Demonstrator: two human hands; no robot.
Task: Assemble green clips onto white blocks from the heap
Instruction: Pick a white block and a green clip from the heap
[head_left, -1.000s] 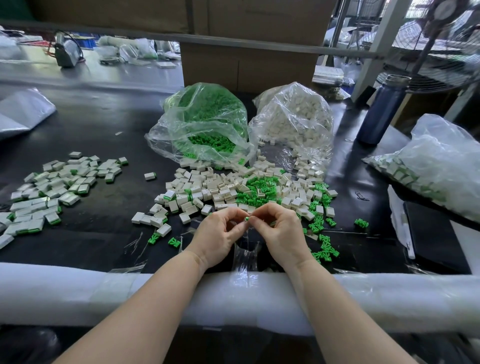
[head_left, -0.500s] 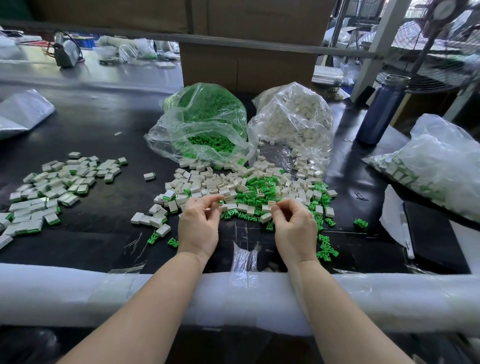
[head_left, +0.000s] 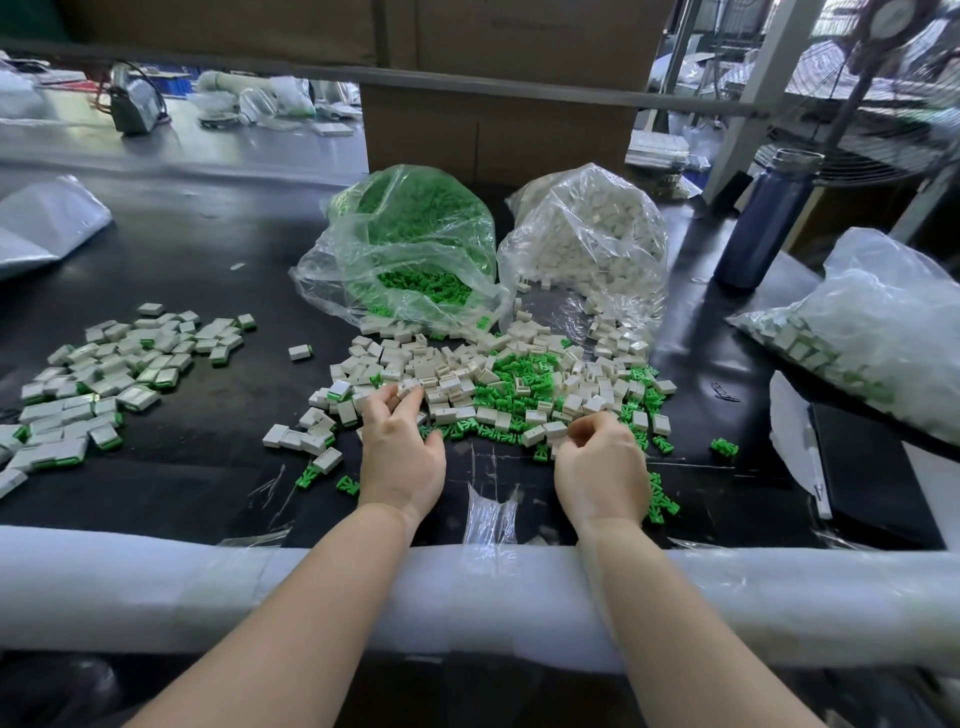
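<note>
Currently you are at the pick step: both hands are down at the near edge of the mixed heap of small white plastic blocks (head_left: 457, 384) and loose green plastic clips (head_left: 511, 371) on the black bench (head_left: 208, 270), with nothing mated between them.

Your left hand (head_left: 400, 452) reaches into the white side of the heap. Its fingers (head_left: 410, 399) are lightly bent and touch the blocks. Whether they have closed on one block I cannot tell, since the fingertips merge with the pile.

Your right hand (head_left: 602, 467) sits at the green fringe, fingers curled in toward the thumb as if pinching something small. A clip is the likely catch, but the pinch point is hidden, so treat that as unconfirmed.

Supply, for reference:
- clear plastic bag of green clips (head_left: 410, 244), mouth open toward the heap
- clear plastic bag of white blocks (head_left: 587, 234) just beside it, spilling into the same heap
- spread of finished white blocks with green edges (head_left: 104, 374) well apart on your left (this looks like the output pile)
- stray clips near your right wrist, and one (head_left: 723, 447) lying alone further right

Judgement on the next move: lift one block cleanly out of the pile with the left hand, bring one clip in with the right, and meet them over the bare bench in front of you. The clip must be turned so its prongs face the block's open slot before you press. The parts are small and light, so neighbours may cling and come up with the pick.
</note>
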